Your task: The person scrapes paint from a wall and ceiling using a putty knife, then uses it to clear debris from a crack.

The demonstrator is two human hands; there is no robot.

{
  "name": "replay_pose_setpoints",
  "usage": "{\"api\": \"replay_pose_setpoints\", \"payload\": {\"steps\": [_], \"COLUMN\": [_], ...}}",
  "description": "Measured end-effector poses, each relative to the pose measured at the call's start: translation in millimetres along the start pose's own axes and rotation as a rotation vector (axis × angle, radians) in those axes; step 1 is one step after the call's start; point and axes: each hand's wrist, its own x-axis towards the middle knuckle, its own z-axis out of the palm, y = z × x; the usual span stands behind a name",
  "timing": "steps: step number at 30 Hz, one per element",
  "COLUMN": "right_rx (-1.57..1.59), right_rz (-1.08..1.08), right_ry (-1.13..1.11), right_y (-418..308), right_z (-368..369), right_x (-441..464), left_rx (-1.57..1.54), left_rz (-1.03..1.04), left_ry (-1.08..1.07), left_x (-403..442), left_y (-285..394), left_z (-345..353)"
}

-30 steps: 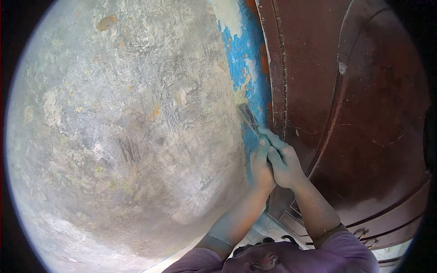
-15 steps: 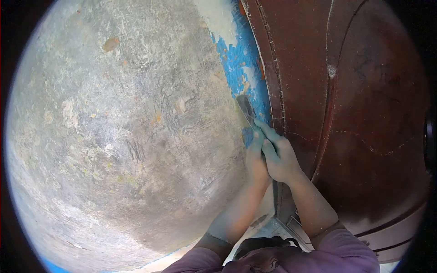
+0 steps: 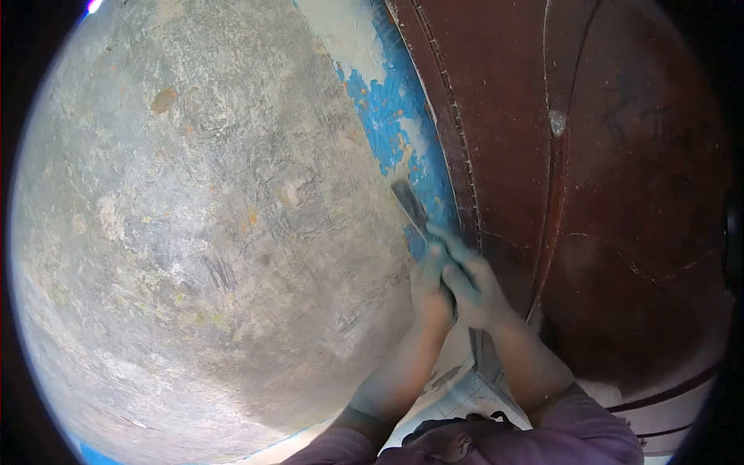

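Observation:
Both my hands are wrapped round the handle of a metal scraper [image 3: 411,206]. My left hand [image 3: 431,291] grips it from the left, and my right hand [image 3: 471,285] closes over it from the right, its forefinger stretched toward the blade. The blade tip is at the left edge of a strip of flaking blue paint [image 3: 391,116], close to the grey wall surface [image 3: 232,209]. Most of the handle is hidden by my fingers. Bluish dust coats both hands.
A dark reddish-brown wooden door [image 3: 628,178] with carved lines stands right of the blue strip. Pale floor tiles [image 3: 471,397] show below my wrists. A patch of cream coating lies above the blue paint.
The view has shifted, so the wall strip and door edge appear further left. My hands have stayed closed on the scraper, whose blade has moved slightly relative to the blue strip.

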Motion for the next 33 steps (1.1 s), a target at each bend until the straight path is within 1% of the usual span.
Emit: {"api": "replay_pose_setpoints", "payload": {"steps": [2, 3, 4, 5, 6, 7, 8, 9, 10, 12, 14, 15, 17, 19, 21, 23, 24, 26, 27, 29, 31, 33], "right_rx": [-0.042, -0.081, -0.079, -0.159, -0.239, -0.234, -0.366, -0.499, -0.495, -0.509, -0.488, -0.466, -0.423, -0.384, -0.382, -0.421, -0.464, -0.462, -0.458, -0.506, -0.552, -0.572], "right_rz": [-0.030, -0.049, -0.051, -0.032, -0.013, -0.013, 0.028, 0.068, 0.068, -0.048, -0.066, -0.076, -0.038, -0.007, -0.080, -0.097, -0.097, -0.095, -0.095, -0.068, -0.058, 0.016], "right_ry": [0.026, 0.051, 0.047, 0.032, 0.017, 0.011, -0.014, -0.038, -0.040, -0.046, -0.031, -0.024, -0.020, -0.016, -0.002, 0.004, 0.007, 0.014, 0.024, 0.010, 0.010, -0.011], "right_y": [8, 10, 6, -6, -18, -29, -40, -46, -46, -43, -34, -30, -36, -39, -39, -36, -35, -37, -38, -46, -48, -43], "right_z": [8, 12, 13, 14, 15, 16, 16, 17, 15, 12, 13, 13, 14, 12, 11, 10, 10, 7, 6, 3, 4, 8], "right_x": [-14, -16, -12, -6, 1, 6, 13, 17, 16, 9, 11, 11, 22, 27, 23, 25, 24, 34, 37, 31, 26, 22], "left_rx": [0.203, 0.203, 0.047, -0.110, -0.110, -0.240, -0.370, -0.368, -0.411, -0.450, -0.634, -0.637, 0.085, 0.101, 0.120, -0.514, -0.515, -0.247, -0.246, -0.493, -0.515, -0.574], "left_rz": [-0.013, -0.009, -0.053, -0.097, -0.094, -0.088, -0.081, -0.077, -0.117, -0.161, 0.101, 0.100, 0.130, 0.157, 0.188, 0.072, 0.075, 0.146, 0.141, 0.001, 0.014, 0.047], "left_ry": [0.082, 0.083, 0.066, 0.050, 0.058, -0.014, -0.089, -0.086, -0.111, -0.135, -0.280, -0.280, 0.057, 0.034, 0.011, -0.077, -0.076, -0.063, -0.060, -0.160, -0.182, -0.214], "left_x": [-11, -11, -9, -7, -3, 1, 4, 5, 4, 1, 0, 3, 8, 9, 6, 5, 8, 16, 19, 26, 27, 25], "left_y": [2, 7, 13, 17, 18, 20, 20, 20, 18, 10, 0, 1, 7, 10, 6, -1, -1, 1, -2, -9, -8, -3], "left_z": [-2, 1, 4, 5, 3, 1, 0, -1, -2, -2, -1, -2, -2, 4, 6, 8, 8, 14, 11, 4, 5, 10]}}
